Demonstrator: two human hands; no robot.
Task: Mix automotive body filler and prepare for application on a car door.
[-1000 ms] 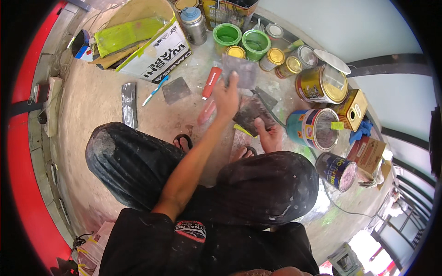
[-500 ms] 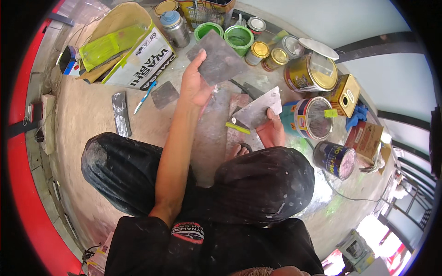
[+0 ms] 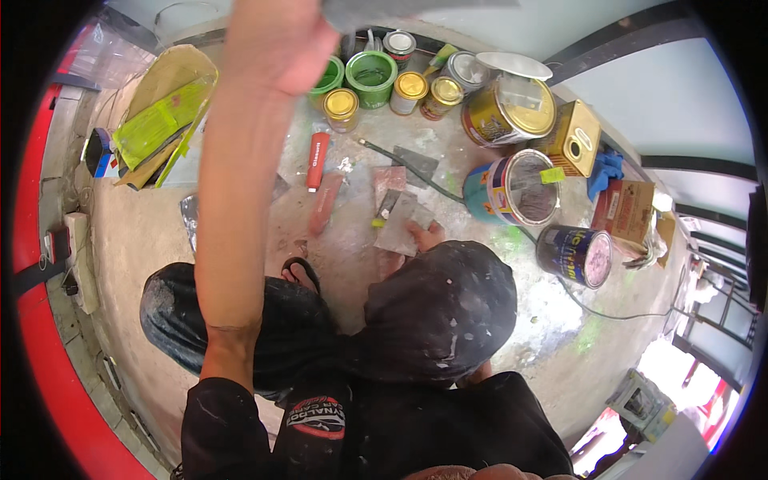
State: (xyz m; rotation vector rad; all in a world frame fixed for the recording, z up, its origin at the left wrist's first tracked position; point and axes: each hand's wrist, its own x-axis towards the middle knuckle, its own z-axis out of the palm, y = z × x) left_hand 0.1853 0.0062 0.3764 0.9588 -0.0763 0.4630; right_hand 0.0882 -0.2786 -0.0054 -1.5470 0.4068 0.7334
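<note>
An open carton (image 3: 186, 64) holding a yellow-green sheet (image 3: 158, 128) stands far left. Green tubs (image 3: 371, 98) and gold-lidded cans (image 3: 410, 86) stand at the far side. On the right are a teal pail (image 3: 483, 193), blue cloth (image 3: 606, 172), dark blue can (image 3: 560, 252) and brown box (image 3: 628, 210).

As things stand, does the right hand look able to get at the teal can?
Probably yes: the teal can sits close by, with nothing standing between. But the right hand holds a grey plate, which might hinder grasping.
</note>
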